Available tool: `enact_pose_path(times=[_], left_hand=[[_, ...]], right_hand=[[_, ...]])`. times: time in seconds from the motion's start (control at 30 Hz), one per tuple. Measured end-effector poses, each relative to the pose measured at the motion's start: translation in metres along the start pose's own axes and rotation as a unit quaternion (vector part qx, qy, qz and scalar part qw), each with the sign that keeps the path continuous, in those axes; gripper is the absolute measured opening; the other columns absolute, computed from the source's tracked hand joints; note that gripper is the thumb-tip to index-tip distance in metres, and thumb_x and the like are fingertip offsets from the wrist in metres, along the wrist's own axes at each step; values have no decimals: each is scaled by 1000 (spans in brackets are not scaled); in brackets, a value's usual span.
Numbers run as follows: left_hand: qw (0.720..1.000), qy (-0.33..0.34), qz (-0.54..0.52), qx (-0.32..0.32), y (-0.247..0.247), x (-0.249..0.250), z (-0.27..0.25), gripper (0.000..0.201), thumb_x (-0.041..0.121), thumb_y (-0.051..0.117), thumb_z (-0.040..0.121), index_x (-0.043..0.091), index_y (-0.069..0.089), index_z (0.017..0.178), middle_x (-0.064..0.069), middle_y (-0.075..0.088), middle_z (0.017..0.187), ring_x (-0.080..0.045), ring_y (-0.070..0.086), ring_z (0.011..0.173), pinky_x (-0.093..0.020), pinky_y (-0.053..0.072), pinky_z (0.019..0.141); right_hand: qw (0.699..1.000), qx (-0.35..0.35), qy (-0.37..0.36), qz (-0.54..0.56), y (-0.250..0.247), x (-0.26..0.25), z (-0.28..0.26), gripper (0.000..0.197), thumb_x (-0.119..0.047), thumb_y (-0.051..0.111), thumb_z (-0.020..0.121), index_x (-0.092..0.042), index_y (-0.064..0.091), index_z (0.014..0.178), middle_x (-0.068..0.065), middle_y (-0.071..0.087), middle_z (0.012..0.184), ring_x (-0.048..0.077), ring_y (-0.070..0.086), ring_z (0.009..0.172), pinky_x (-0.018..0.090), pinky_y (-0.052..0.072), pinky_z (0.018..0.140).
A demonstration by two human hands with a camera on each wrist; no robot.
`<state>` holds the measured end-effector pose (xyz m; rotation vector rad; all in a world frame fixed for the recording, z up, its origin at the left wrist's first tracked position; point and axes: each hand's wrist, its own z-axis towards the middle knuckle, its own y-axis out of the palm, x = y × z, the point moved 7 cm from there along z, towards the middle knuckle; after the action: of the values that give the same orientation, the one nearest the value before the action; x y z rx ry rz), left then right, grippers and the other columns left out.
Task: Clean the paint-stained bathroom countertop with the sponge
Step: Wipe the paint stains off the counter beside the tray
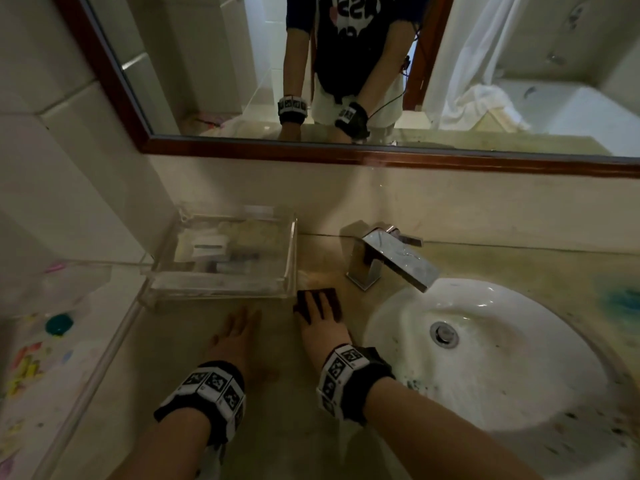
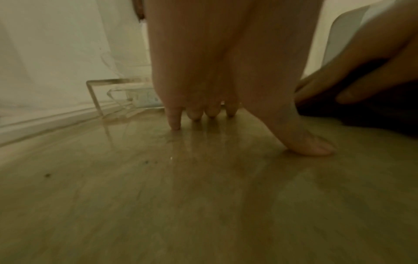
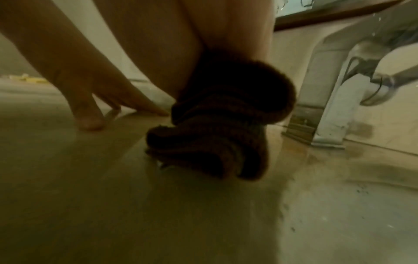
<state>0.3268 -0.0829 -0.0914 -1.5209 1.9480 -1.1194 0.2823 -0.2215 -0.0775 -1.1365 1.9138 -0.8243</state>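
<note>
On the countertop (image 1: 180,403), right hand (image 1: 320,327) presses sponge (image 1: 317,299), fingers (image 1: 323,306) spread.

Pretty clearly a home bathroom: white sink (image 1: 519,358) with chrome faucet (image 1: 391,258) set in a beige worktop (image 1: 277,427), wood-framed mirror (image 1: 346,155) above, tiled wall (image 1: 62,133), shower curtain reflected.

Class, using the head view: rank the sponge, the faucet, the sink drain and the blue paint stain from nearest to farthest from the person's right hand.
From the right hand:
1. Sponge, under its fingers.
2. Faucet, behind and to the right.
3. Sink drain, in the basin to the right.
4. Blue paint stain, on the countertop at the far right edge.
</note>
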Motion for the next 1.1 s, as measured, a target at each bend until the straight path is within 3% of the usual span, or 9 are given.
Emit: enact_pose_path(times=[0.1,0.27,0.47,0.6,0.73,0.83,0.9,0.97,1.1], left_hand=[[1000,1,2,-9,0,0,2,123,56,73,67,28,-15,148,1,-21,157,-23,-13,147,-46,13,120],[1000,13,-9,-4,-5,1,-2,121,54,74,67,29,-12,148,2,-22,157,-22,-13,147,-45,13,121],[1000,15,-11,0,-6,3,-5,118,52,72,69,29,-11,149,3,-22,157,-22,-12,148,-44,14,121],[1000,18,-8,2,-6,2,-5,119,53,73,69,29,-12,149,2,-22,157,-23,-11,148,-46,14,121],[999,32,2,8,-5,0,-9,115,56,69,71,28,-11,149,1,-21,157,-22,-11,148,-44,13,121],[999,38,2,19,-1,-4,-11,112,60,66,72,28,-9,149,1,-20,158,-21,-9,148,-42,11,122],[999,39,2,22,0,-5,-13,110,60,64,73,28,-8,149,0,-18,158,-20,-9,148,-41,11,122],[999,40,4,17,-1,-5,-14,108,58,63,75,27,-8,150,-1,-16,159,-21,-8,148,-41,12,122],[999,36,15,5,0,-5,-16,103,53,63,78,25,-5,150,-3,-15,159,-23,-7,148,-41,14,122]], right_hand=[[1000,-9,2,10,11,11,5,53,-25,20,102,-28,-1,150,-7,-18,158,19,-17,146,51,11,118],[998,3,52,-17,-5,32,-11,62,-11,30,98,-24,0,150,4,-18,158,31,-15,145,54,22,115],[991,-8,132,13,-20,75,-49,73,-3,42,92,-19,2,151,13,-11,158,39,-5,145,54,16,117],[995,41,86,-34,-39,73,-69,75,-12,54,86,-14,12,149,15,10,155,38,17,141,47,19,118],[996,55,25,-67,-46,44,-81,81,-5,54,89,-19,4,151,12,-8,158,35,-4,146,49,13,120],[992,23,-39,-117,-18,3,-98,64,-7,38,96,-21,8,151,12,-12,158,37,-10,145,57,11,117],[984,64,-87,-142,14,-21,-109,49,-19,36,93,-30,40,141,12,23,156,41,23,141,68,35,99],[989,27,-42,-141,52,-20,-115,46,-37,32,78,-43,69,105,3,58,129,33,63,111,56,57,63],[982,76,-53,-166,73,-6,-110,48,-41,29,74,-45,71,97,-6,57,125,27,65,107,48,59,59]])
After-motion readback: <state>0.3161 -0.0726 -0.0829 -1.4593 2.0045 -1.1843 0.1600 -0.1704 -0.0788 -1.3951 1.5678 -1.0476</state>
